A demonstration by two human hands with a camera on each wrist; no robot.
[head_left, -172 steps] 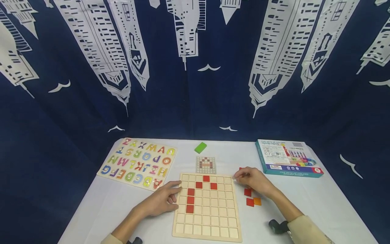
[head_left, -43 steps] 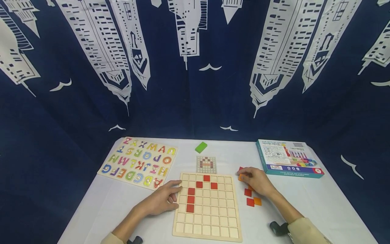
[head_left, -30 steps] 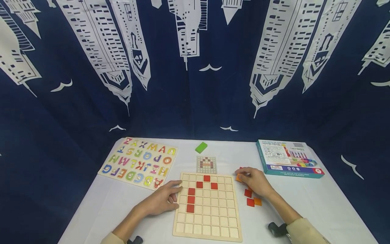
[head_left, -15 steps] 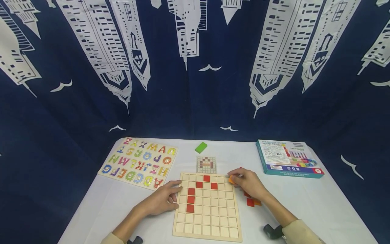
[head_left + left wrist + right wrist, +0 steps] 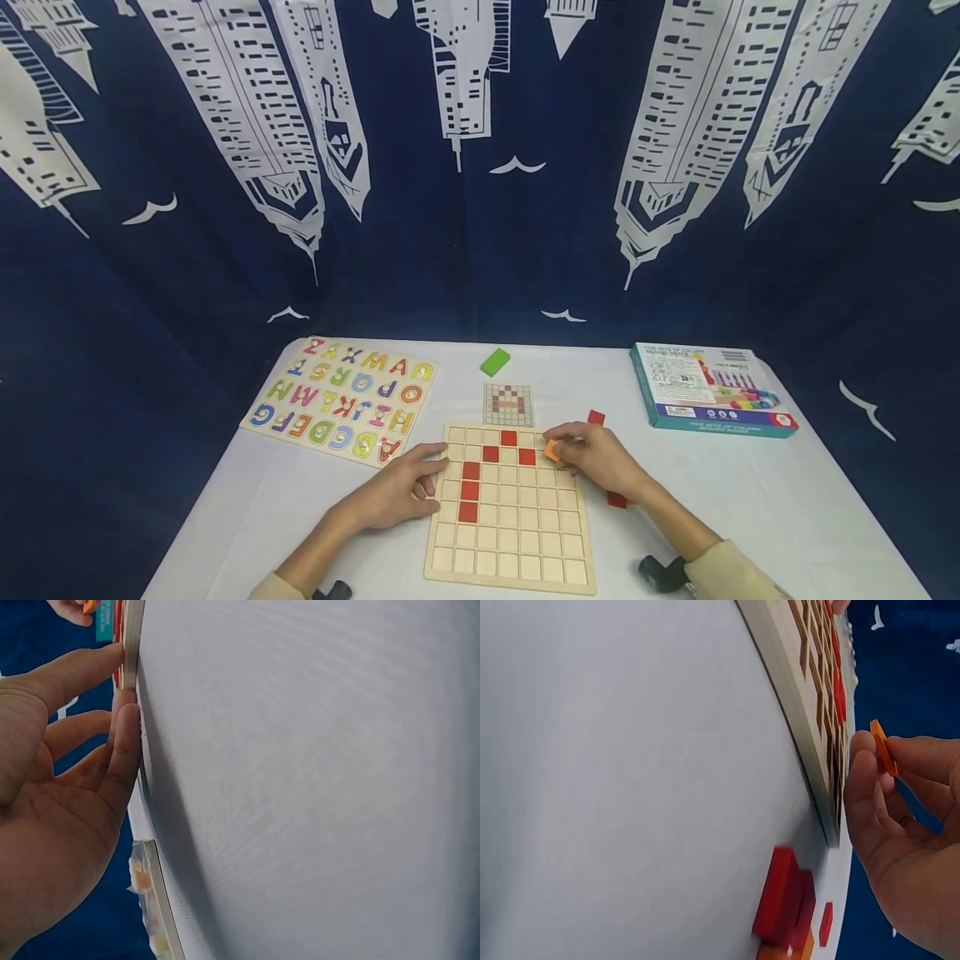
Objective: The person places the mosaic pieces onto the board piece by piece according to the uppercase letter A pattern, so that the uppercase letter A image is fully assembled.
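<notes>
My right hand (image 5: 602,457) pinches an orange square tile (image 5: 552,450) between thumb and fingertips, over the upper right part of the wooden grid board (image 5: 517,525). In the right wrist view the orange tile (image 5: 883,748) is tilted up on edge, above the board's surface. Several red tiles (image 5: 470,492) sit in the board's cells toward the top and left. My left hand (image 5: 395,492) rests along the board's left edge with loosely extended fingers. The left wrist view has its fingertips right at the side of the board (image 5: 131,645).
A small printed pattern card (image 5: 507,405) lies just beyond the board, with a green block (image 5: 495,362) behind it. An alphabet puzzle board (image 5: 337,400) is at left, a teal box (image 5: 712,390) at back right. Loose red tiles (image 5: 617,499) lie right of the board, partly behind my right arm.
My right hand has picked up an orange tile from the loose pieces at right and carried it leftward over the board. My left hand stays at the board's edge.
</notes>
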